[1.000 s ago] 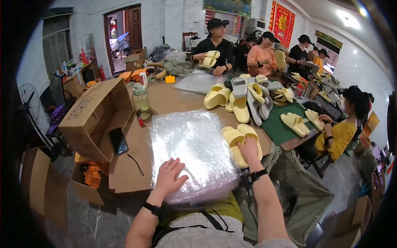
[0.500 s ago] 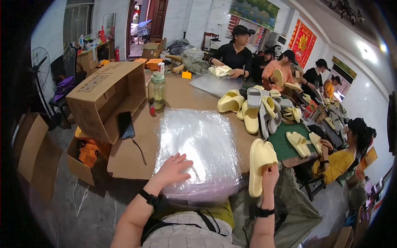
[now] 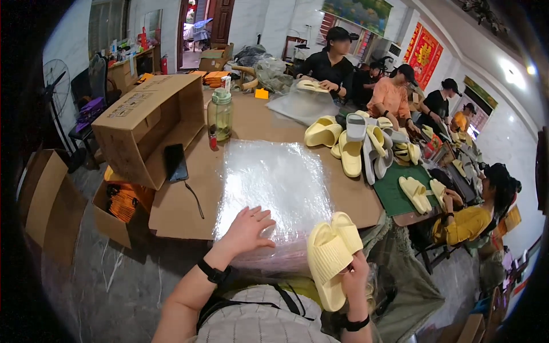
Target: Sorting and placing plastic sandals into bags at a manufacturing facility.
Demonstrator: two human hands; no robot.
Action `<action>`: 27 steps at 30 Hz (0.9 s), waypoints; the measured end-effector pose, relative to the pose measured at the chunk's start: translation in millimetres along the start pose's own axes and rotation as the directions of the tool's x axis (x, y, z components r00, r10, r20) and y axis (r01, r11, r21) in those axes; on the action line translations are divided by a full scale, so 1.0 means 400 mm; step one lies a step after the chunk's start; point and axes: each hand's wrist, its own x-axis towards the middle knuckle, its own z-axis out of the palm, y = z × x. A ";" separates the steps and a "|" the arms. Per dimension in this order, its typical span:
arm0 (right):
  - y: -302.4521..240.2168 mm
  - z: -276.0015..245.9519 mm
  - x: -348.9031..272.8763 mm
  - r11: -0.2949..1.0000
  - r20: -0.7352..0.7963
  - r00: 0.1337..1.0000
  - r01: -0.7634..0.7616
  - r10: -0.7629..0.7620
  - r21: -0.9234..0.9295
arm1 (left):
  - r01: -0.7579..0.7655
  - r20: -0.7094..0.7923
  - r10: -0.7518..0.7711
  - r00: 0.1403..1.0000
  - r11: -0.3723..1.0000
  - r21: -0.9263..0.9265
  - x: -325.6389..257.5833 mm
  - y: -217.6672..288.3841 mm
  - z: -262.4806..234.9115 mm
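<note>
Right hand (image 3: 357,275): fingers curled closed around the yellow slippers (image 3: 327,264), a pair held together.
Left hand (image 3: 247,230): wide open, fingers spread, palm down over the clear bags (image 3: 274,177).
Slippers' place: at the stack's near right corner, before the person.
Slippers' direction: toes away from the person, heels toward; long axes steep, slanting slightly leftward at the top.

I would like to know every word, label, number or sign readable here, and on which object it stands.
Large cardboard box: dark print, too blurred to read.
Red wall banner: gold characters, which I will not copy.
Held yellow slippers: no text visible.
Clear plastic stack: none I can make out.
</note>
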 end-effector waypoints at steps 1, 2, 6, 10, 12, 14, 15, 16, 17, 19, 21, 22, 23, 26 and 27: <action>0.019 0.009 -0.011 1.000 -0.016 1.000 0.020 -0.020 -0.006 | 0.003 0.027 -0.002 1.000 0.999 -0.042 -0.002 -0.010 0.020; 0.015 0.010 -0.015 1.000 -0.014 1.000 0.020 -0.020 -0.006 | 0.006 0.053 -0.001 0.999 0.996 -0.085 -0.003 -0.011 0.029; 0.008 0.007 -0.028 0.998 0.003 0.998 -0.058 0.058 0.006 | -0.042 -0.130 0.020 0.991 0.985 -0.167 0.007 -0.018 0.046; -0.019 -0.006 -0.023 0.999 0.009 1.000 0.002 -0.001 -0.051 | 0.009 -0.260 -0.077 0.963 0.968 -0.252 0.016 -0.003 0.044; -0.020 -0.001 -0.028 0.998 -0.001 1.000 -0.007 0.007 -0.066 | 0.031 -0.302 -0.149 0.942 0.931 -0.363 0.024 0.003 0.036; -0.017 0.005 -0.034 0.997 -0.013 1.000 -0.017 0.016 -0.081 | 0.048 -0.219 -0.136 0.966 0.929 -0.367 0.025 0.010 0.009; -0.008 0.009 -0.035 0.985 -0.009 0.997 0.072 -0.074 -0.154 | 0.062 -0.136 -0.120 0.983 0.927 -0.370 0.026 0.013 0.001; 0.002 0.014 -0.036 0.961 0.002 0.987 0.159 -0.163 -0.226 | 0.062 -0.135 -0.119 0.984 0.927 -0.371 0.021 0.016 0.009; 0.010 0.022 -0.034 0.957 0.011 0.985 0.169 -0.171 -0.236 | 0.062 -0.122 -0.093 0.988 0.971 -0.231 0.011 0.023 0.017; 0.004 0.027 -0.043 0.962 0.021 0.995 0.099 -0.097 -0.253 | 0.070 0.041 -0.066 0.997 0.989 -0.127 0.002 0.021 0.018; 0.023 0.030 -0.047 0.945 0.028 0.999 0.049 -0.042 -0.325 | 0.054 0.010 -0.054 0.999 0.992 -0.118 -0.006 0.010 0.041; 0.025 0.029 -0.048 0.945 0.030 0.999 0.051 -0.044 -0.323 | 0.036 -0.020 -0.038 0.999 0.993 -0.110 -0.008 0.005 0.050; 0.016 0.027 -0.048 0.943 0.030 0.998 0.055 -0.048 -0.329 | 0.037 -0.019 -0.039 0.999 0.993 -0.111 -0.006 0.005 0.051; -0.003 0.030 -0.041 0.944 0.053 0.995 0.094 -0.082 -0.315 | 0.062 -0.026 -0.066 0.997 0.991 -0.122 0.004 0.007 0.050; -0.009 0.032 -0.040 0.947 0.074 0.991 0.131 -0.114 -0.294 | 0.083 -0.059 -0.094 0.994 0.984 -0.158 0.006 0.008 0.051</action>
